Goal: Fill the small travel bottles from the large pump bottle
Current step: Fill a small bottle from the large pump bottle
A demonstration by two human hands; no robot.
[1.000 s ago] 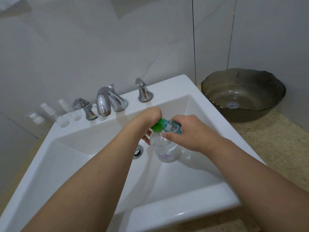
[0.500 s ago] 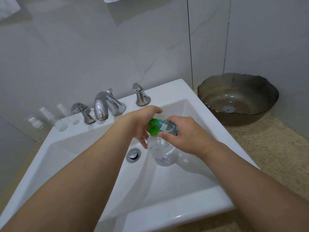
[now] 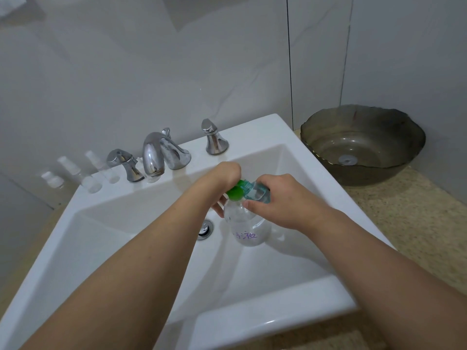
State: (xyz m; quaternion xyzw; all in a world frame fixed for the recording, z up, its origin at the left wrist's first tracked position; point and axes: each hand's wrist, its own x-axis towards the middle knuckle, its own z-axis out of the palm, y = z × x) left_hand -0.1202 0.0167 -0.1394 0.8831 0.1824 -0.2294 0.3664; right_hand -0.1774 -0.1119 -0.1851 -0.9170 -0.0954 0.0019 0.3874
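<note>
Over the white sink (image 3: 252, 137) beside a dark glass bowl (image 3: 364, 145), clear travel bottles (image 3: 91, 178) line the ledge by the faucet (image 3: 154, 155), while, as a second ago, the right hand (image 3: 285, 200) grips a tilted blue bottle (image 3: 255, 192) and the left hand (image 3: 225, 178) pinches the clear bottle (image 3: 242, 226) under it.

Clear pump bottle (image 3: 246, 227) upright, teal travel bottle (image 3: 255, 192) tilted above

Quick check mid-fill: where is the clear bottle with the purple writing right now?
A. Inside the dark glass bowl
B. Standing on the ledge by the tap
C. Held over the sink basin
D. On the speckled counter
C: the clear bottle hangs over the white sink, held between both hands.
</note>
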